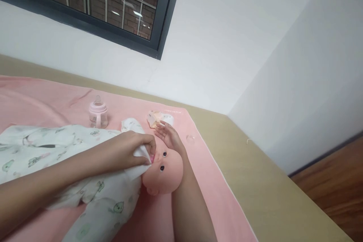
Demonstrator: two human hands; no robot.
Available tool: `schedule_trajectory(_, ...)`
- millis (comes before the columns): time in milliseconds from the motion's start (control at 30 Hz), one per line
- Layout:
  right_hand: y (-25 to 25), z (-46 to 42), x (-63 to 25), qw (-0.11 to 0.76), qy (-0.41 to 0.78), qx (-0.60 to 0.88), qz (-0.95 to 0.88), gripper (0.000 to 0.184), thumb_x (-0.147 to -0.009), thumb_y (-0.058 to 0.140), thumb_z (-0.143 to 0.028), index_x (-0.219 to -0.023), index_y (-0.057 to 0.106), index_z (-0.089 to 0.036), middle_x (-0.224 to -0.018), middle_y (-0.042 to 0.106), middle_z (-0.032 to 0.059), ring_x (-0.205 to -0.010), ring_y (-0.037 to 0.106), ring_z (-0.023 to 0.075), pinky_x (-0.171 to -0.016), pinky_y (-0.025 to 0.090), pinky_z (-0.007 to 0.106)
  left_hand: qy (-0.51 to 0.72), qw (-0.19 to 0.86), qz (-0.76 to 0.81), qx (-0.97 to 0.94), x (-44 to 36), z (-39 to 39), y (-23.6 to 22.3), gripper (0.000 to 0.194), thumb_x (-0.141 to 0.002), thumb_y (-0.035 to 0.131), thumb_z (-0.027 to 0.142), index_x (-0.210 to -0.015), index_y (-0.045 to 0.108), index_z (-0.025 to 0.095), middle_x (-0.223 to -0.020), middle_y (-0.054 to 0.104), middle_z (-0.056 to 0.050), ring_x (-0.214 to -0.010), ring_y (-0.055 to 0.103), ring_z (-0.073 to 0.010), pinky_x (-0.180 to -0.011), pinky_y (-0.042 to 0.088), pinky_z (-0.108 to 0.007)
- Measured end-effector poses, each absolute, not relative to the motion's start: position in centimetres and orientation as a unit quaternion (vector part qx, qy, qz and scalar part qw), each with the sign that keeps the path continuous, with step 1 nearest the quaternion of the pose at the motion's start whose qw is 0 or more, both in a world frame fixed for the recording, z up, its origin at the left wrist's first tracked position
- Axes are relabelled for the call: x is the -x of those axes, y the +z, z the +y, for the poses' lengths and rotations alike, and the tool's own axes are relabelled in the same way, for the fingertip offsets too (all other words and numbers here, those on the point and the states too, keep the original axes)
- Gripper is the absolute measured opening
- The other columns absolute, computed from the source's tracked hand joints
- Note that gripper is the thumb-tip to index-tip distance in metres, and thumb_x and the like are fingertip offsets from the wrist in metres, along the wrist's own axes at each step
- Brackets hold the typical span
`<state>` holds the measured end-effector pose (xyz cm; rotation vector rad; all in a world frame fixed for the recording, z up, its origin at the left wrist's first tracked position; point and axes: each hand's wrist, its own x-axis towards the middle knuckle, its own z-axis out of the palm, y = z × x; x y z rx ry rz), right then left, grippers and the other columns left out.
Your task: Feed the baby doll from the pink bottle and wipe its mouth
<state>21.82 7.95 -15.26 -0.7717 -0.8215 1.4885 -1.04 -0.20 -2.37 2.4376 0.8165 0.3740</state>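
Observation:
A baby doll (172, 168) lies face up in a white outfit (93, 181) printed with green and grey figures. My left hand (138, 147) is closed, pinching a white cloth (137, 166) at the doll's mouth and chin. Part of the pink mouth shows beside the fingers. My right arm passes under or behind the doll's head. Beyond the head, my right hand (168, 136) is open, its fingers stretched out and grasping nothing. Close to its fingertips lies a small crumpled peach-and-white cloth item (154, 118).
A pink-capped baby bottle (98, 113) with handles stands behind the doll's body. A small clear round piece (190, 138) lies right of my hand on the pink blanket (210, 181). Beneath is a tan surface (255, 181), bordered by white walls and a dark-framed window (159, 26).

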Motion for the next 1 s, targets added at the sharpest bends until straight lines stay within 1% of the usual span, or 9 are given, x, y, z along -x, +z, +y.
schedule_trajectory(333,-15.26,7.97,-21.81,0.594,0.638,0.333,-0.360,0.036,-0.074,0.072,-0.034,-0.106,0.063,-0.020,-0.101,0.071,0.0057,-0.093,0.066,0.0184,-0.097,0.048,0.039,0.136,0.233,0.327,-0.906,0.94,-0.03,-2.38,0.011,-0.075,0.058,0.024,-0.085,0.064,0.026,-0.089,0.070,0.004,-0.086,0.065,-0.0194,-0.066,0.041,-0.024)
schedule_trajectory(567,-15.32,7.99,-21.79,0.596,0.638,0.328,-0.362,0.036,-0.074,0.072,-0.033,-0.106,0.064,-0.020,-0.102,0.070,0.0054,-0.092,0.066,0.0176,-0.095,0.048,0.037,0.134,0.228,0.341,-0.902,1.08,0.23,-2.34,0.011,-0.076,0.057,0.025,-0.085,0.063,0.026,-0.087,0.068,0.003,-0.084,0.063,-0.0208,-0.066,0.039,-0.026)
schedule_trajectory(1000,-15.22,7.90,-21.75,0.594,0.633,0.334,-0.366,0.034,-0.074,0.072,-0.033,-0.105,0.064,-0.020,-0.100,0.071,0.0048,-0.091,0.066,0.0174,-0.095,0.048,0.037,0.165,0.216,0.344,-0.899,1.25,0.65,-2.74,0.016,-0.076,0.052,0.030,-0.089,0.061,0.024,-0.089,0.069,0.002,-0.082,0.063,-0.0224,-0.069,0.041,-0.030)
